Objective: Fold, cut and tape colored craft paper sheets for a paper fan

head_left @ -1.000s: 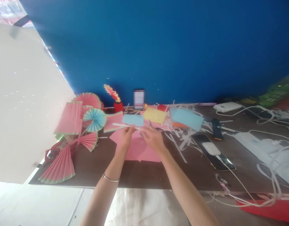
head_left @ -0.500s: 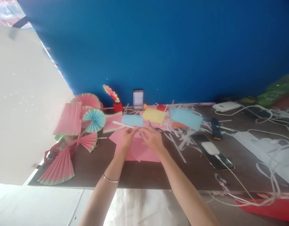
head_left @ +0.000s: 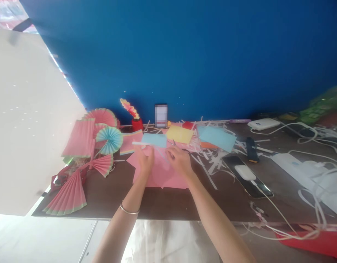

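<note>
My left hand [head_left: 146, 159] is closed on a narrow white strip [head_left: 139, 143], which sticks out to the left past blurred fingertips. To its right, my right hand [head_left: 180, 160] has its fingers curled in a pinch; what they hold, if anything, I cannot make out. A faint pale streak, smeared by motion, shows between the hands. Both hands are above pink paper sheets [head_left: 157, 177] on the dark table. Just beyond them lie a light blue sheet [head_left: 154, 140] and a yellow sheet [head_left: 180, 134]. Scissors [head_left: 174, 142], partly hidden, lie by my right fingers.
Pleated pink fans [head_left: 68, 193] and a blue rosette [head_left: 110, 140] crowd the left side. A phone [head_left: 161, 116] stands against the blue wall. White paper scraps [head_left: 212, 164], blue sheets [head_left: 219, 138], another phone [head_left: 239, 171] and tangled cables [head_left: 318, 204] are on the right.
My hands have moved apart from where they met over the pink paper. The white strip stays with my left hand, and the right hand's fingers have curled in.
</note>
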Tool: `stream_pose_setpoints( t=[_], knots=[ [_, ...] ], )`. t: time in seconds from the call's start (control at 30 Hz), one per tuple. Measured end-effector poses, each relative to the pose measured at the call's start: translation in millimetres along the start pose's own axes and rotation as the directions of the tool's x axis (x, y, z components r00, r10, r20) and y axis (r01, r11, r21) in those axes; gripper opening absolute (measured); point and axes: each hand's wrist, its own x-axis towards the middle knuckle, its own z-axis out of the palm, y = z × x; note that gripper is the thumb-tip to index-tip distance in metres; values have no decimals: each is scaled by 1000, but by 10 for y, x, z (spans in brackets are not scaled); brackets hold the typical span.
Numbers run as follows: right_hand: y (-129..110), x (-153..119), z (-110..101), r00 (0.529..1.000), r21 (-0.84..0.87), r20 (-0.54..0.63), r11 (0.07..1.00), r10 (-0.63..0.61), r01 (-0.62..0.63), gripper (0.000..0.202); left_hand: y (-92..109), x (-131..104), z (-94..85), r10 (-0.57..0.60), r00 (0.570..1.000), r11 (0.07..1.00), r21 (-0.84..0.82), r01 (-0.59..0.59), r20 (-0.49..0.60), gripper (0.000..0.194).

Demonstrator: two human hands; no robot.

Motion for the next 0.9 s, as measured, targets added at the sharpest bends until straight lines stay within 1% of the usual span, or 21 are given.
stream_pose_setpoints(
  t=[0.03,0.07,0.1,0.13,0.2,0.3,0.33,0.37,0.4,0.43,0.47,0.53,0.57,0.6,0.63,0.7,0.8,0.9],
  knots=[
    [3,0,-2,1000,-28,-8,999,-23,23,20,2,-11,-8,130,991,984,127,-124,-40,68],
    [7,-1,-4,999,-51,-11,998,-44,43,20,6,-23,-12,245,968,946,231,-227,-50,71],
    [11,-1,-5,998,-71,-10,996,-59,58,20,11,-35,-15,332,942,901,311,-302,-46,73],
    [15,-3,-6,998,-86,-7,994,-67,66,21,17,-44,-17,391,920,859,374,-349,-39,73],
    [25,-8,-5,998,-110,-6,992,-61,60,22,27,-50,-25,437,897,810,461,-363,-62,74],
    [43,-14,4,999,-143,-25,989,-31,27,23,38,-27,-56,430,891,809,500,-309,-145,73],
    [47,-16,8,999,-155,-30,988,-27,22,23,39,-17,-64,434,888,809,500,-310,-152,69],
    [49,-16,12,999,-167,-31,986,-27,21,23,40,-9,-69,447,885,801,500,-331,-130,64],
    [48,-16,15,999,-175,-29,984,-30,24,23,39,-4,-69,469,880,780,501,-374,-73,59],
    [46,-15,17,999,-179,-24,983,-35,30,23,36,-3,-62,494,869,748,502,-434,15,53],
    [41,-13,17,999,-179,-15,983,-42,38,23,32,-5,-51,514,849,709,498,-499,120,49],
    [28,-9,13,998,-170,5,984,-56,56,22,18,-13,-22,531,787,634,469,-615,314,42],
    [21,-8,10,998,-165,16,984,-62,64,21,8,-18,-9,532,756,609,448,-655,381,39],
    [15,-8,8,997,-162,27,984,-68,71,21,-3,-22,3,533,732,594,429,-681,424,36],
    [11,-8,6,997,-160,35,984,-72,76,21,-14,-25,11,534,718,588,414,-695,446,34],
    [8,-11,7,996,-156,43,984,-80,86,21,-32,-28,15,534,712,595,396,-700,457,31],
    [15,-19,12,995,-156,44,983,-90,96,21,-30,-30,5,524,729,619,391,-682,441,30],
    [22,-20,9,992,-153,50,981,-113,119,22,13,-34,-6,508,739,644,374,-667,443,26]
  ],
)
